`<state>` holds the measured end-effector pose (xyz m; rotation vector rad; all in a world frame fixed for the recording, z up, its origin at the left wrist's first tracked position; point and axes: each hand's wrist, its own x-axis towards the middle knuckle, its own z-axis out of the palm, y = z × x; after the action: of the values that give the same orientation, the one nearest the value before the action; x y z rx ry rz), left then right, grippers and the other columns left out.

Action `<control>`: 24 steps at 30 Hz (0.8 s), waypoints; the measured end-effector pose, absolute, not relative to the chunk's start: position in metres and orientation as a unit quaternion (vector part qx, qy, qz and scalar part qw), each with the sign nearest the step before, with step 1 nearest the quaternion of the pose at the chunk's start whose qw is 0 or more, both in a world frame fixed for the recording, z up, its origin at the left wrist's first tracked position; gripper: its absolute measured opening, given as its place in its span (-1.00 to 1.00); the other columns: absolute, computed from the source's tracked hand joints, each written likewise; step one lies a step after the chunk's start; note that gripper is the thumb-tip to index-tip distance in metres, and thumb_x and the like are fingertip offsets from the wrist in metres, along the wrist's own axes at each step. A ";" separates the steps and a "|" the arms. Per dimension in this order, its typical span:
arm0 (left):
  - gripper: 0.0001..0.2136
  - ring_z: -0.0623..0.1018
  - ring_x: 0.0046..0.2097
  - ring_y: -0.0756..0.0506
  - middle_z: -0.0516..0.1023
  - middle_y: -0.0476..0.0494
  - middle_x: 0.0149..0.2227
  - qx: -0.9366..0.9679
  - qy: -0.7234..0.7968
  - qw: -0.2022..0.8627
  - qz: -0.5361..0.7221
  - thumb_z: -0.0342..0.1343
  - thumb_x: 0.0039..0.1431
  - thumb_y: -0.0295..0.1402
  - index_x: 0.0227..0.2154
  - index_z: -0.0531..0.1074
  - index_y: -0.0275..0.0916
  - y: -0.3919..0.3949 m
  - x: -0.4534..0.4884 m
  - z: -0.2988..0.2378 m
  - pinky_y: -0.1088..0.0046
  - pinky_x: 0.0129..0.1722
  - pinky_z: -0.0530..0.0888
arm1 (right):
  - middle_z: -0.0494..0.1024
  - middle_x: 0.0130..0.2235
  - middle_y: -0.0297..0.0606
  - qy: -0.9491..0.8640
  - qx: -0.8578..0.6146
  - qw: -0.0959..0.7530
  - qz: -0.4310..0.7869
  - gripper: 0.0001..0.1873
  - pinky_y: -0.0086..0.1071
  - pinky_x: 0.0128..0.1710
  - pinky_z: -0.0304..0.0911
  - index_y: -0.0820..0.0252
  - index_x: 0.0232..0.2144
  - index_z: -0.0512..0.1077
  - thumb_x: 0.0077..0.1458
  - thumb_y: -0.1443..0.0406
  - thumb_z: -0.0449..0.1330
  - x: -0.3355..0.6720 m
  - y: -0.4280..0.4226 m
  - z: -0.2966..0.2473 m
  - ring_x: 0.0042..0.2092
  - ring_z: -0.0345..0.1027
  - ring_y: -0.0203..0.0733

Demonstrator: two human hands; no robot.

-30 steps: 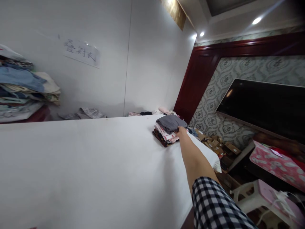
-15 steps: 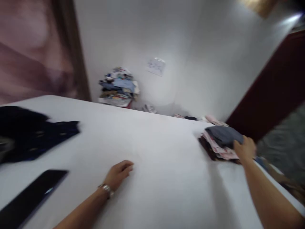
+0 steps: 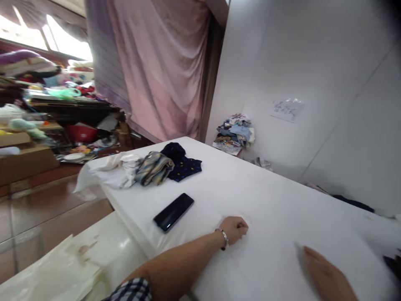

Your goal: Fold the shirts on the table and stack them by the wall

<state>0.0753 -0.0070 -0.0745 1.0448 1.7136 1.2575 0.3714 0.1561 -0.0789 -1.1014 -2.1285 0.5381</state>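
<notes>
My left hand [image 3: 233, 230] rests on the white tabletop [image 3: 250, 196] with its fingers curled in, and nothing shows in it; a metal bracelet circles the wrist. Smeared by motion, my right hand [image 3: 326, 271] is over the table at the lower right, apart from any garment, and its fingers are unclear. To the left of my left hand lies a black smartphone [image 3: 173, 212]. Farther back are a dark blue patterned garment [image 3: 186, 168], a crumpled plaid garment [image 3: 154, 168] and white cloth [image 3: 117, 169]. A dark edge of the clothes stack [image 3: 393, 265] shows at the far right.
A pile of clothes [image 3: 234, 131] stands beyond the table by the white wall [image 3: 313, 83], which bears a paper sign [image 3: 286, 110]. A pink curtain [image 3: 163, 62] hangs behind. Cardboard boxes [image 3: 28, 161] and clutter fill the left side. A pale bench [image 3: 115, 242] adjoins the table.
The view has swung left, bringing in the phone, garments and curtain. My right hand has come off the folded clothes stack and moved left; my left hand remains curled on the table.
</notes>
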 end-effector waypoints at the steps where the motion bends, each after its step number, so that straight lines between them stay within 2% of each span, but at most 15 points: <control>1: -0.84 0.43 -0.48 0.01 0.47 0.01 -0.51 0.407 0.670 0.377 0.493 0.09 -0.07 -0.36 -0.40 0.50 -0.25 -0.008 0.075 -0.074 0.49 -0.47 0.34 | 0.60 -0.16 0.02 -0.822 -0.407 0.312 0.247 -0.71 0.03 -0.08 0.32 -0.33 -0.38 0.58 -0.22 -0.01 0.16 0.343 0.144 -0.092 -0.10 0.48 0.19; 4: -0.86 0.43 -0.50 0.01 0.45 0.03 -0.55 0.402 0.668 0.378 0.499 0.11 -0.08 -0.37 -0.42 0.52 -0.24 -0.009 0.076 -0.074 0.49 -0.46 0.35 | 0.52 0.01 -0.12 -0.861 -0.329 0.255 0.292 -0.66 -0.01 0.10 0.25 -0.36 -0.27 0.57 -0.18 -0.02 0.17 0.281 0.101 -0.108 0.09 0.35 0.14; 8: -0.85 0.42 -0.50 0.01 0.43 0.04 -0.58 0.399 0.658 0.374 0.518 0.12 -0.05 -0.38 -0.39 0.53 -0.23 -0.013 0.078 -0.072 0.47 -0.42 0.39 | 0.46 0.07 -0.16 -0.904 -0.261 0.191 0.278 -0.58 0.00 0.13 0.25 -0.29 -0.14 0.55 -0.10 0.01 0.15 0.241 0.066 -0.099 0.14 0.28 0.14; 13: -0.78 0.45 -0.46 0.03 0.54 -0.05 -0.41 0.379 0.620 0.363 0.584 0.07 0.03 -0.36 -0.27 0.52 -0.25 -0.029 0.081 -0.049 0.49 -0.41 0.42 | 0.42 0.12 -0.24 -0.920 -0.240 0.232 0.204 -0.57 0.14 0.16 0.17 -0.36 -0.06 0.49 -0.02 0.04 0.10 0.225 0.058 -0.110 0.18 0.21 0.15; 16: -0.79 0.43 -0.50 0.05 0.54 -0.08 -0.41 0.379 0.550 0.333 0.665 0.08 0.04 -0.34 -0.28 0.50 -0.27 -0.055 0.068 -0.018 0.50 -0.47 0.41 | 0.41 0.13 -0.32 -0.918 -0.227 0.259 0.196 -0.60 0.15 0.16 0.19 -0.42 -0.04 0.45 0.03 0.04 0.09 0.229 0.061 -0.124 0.18 0.23 0.12; 18: -0.80 0.44 -0.48 0.03 0.53 -0.09 -0.43 0.420 0.546 0.253 0.679 0.12 0.04 -0.28 -0.30 0.50 -0.26 -0.081 0.043 0.006 0.48 -0.44 0.42 | 0.44 0.11 -0.34 -0.915 -0.221 0.271 0.202 -0.62 0.15 0.13 0.23 -0.41 -0.06 0.47 0.04 0.04 0.09 0.234 0.065 -0.129 0.16 0.26 0.13; 20: -0.81 0.48 -0.40 0.00 0.55 -0.12 -0.34 0.447 0.580 0.128 0.669 0.10 0.07 -0.27 -0.29 0.50 -0.22 -0.110 0.003 0.025 0.45 -0.37 0.45 | 0.45 0.09 -0.34 -0.914 -0.217 0.276 0.203 -0.63 0.15 0.11 0.26 -0.37 -0.08 0.49 0.04 0.04 0.10 0.236 0.069 -0.130 0.15 0.28 0.14; 24: -0.75 0.50 -0.13 -0.11 0.52 -0.19 -0.13 0.371 0.738 -0.133 0.547 0.01 0.11 -0.30 -0.17 0.45 -0.21 -0.173 -0.107 0.042 0.33 -0.15 0.46 | 0.48 0.07 -0.33 -0.916 -0.209 0.279 0.196 -0.63 0.14 0.08 0.31 -0.25 -0.12 0.54 0.05 0.03 0.08 0.235 0.074 -0.129 0.13 0.31 0.15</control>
<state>-0.1070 -0.1732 0.0424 1.2760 2.5389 1.8830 0.2354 0.0742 -0.1290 -0.5613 -2.4580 0.5250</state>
